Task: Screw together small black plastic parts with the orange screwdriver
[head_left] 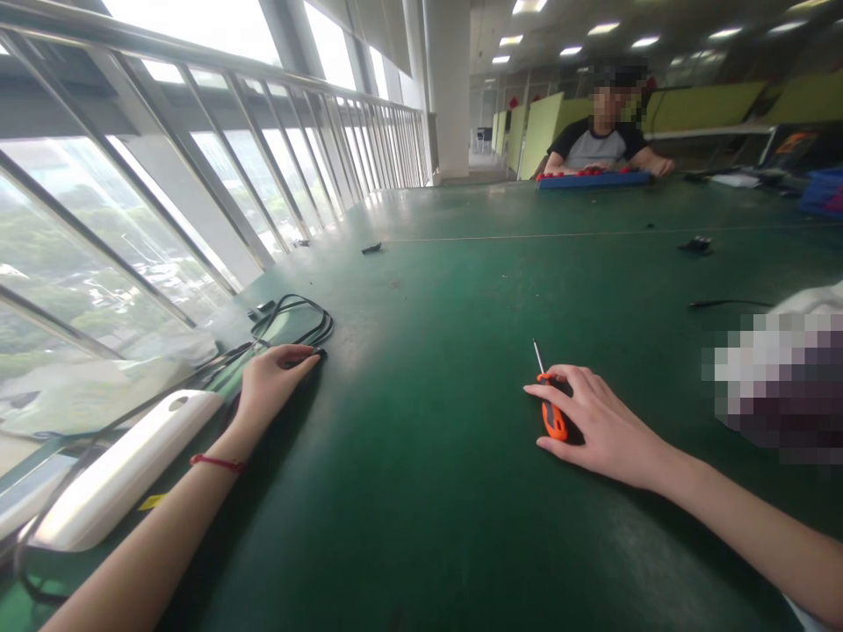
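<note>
On the table (pixel 421 491), the orange screwdriver (pixel 554 420) is framed by the spread right hand (pixel 602 430); grasping seems intended, and closer fingers are needed. A black piece (pixel 320 354) seems pinched by the left hand (pixel 271 376).

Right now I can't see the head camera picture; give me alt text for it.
The right hand is spread around an orange screwdriver on a green table, while the left hand pinches a small dark item beside looped black cable. A long white object lies by the left forearm; across the table, another person is behind a long blue object.
</note>
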A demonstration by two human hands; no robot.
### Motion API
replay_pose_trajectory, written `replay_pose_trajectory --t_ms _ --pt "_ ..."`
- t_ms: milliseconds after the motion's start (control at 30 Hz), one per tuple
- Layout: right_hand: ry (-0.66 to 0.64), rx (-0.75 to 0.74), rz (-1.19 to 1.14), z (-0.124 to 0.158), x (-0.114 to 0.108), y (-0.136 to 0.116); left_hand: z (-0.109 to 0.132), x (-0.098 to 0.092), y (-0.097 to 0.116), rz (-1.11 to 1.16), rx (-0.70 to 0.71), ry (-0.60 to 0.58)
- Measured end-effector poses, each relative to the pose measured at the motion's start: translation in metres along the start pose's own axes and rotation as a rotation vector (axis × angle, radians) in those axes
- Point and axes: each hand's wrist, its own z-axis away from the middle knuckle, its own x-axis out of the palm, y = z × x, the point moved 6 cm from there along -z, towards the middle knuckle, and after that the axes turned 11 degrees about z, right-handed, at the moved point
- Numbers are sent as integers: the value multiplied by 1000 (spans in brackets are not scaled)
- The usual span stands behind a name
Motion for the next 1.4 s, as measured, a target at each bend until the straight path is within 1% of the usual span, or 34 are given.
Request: replay_pose_trajectory --t_ms 133,300,367,467,533,700,800,867,933,1000,1067,1167,1267,1333,1400 --pt "5 -4 -30 -1 1 4 -1 2 -2 13 43 24" --pt "-39 -19 -97 -5 3 12 -1 4 -4 12 73 47" --pt "-35 -20 -124 -6 2 15 0 4 -3 -5 83 52" --pt "6 -25 -172 -7 1 19 1 3 0 -33 95 52" --pt "61 -48 -221 -7 -1 20 1 4 0 -48 97 51" --pt "185 -89 -437 -6 -9 23 0 6 -1 -56 126 50" --pt "233 -81 -554 -8 -15 27 -1 6 -4 -13 138 19" --pt "249 -67 -638 -11 -19 29 -1 8 -5 50 134 -38" --pt "236 -36 -717 -16 -24 32 2 13 0 99 133 -91" --pt "199 8 -760 -24 -30 35 6 23 12 118 150 -123" --pt "134 50 -757 -34 -36 36 13 43 33 145 194 -176" --pt "63 78 -696 -52 -50 36 28 85 79 266 276 -323" --pt "-1 149 -641 -70 -63 37 45 131 127 322 364 -469" --pt "-13 270 -641 -79 -70 44 54 157 153 340 414 -545" --pt "-26 390 -683 -87 -74 53 59 178 172 360 456 -588"
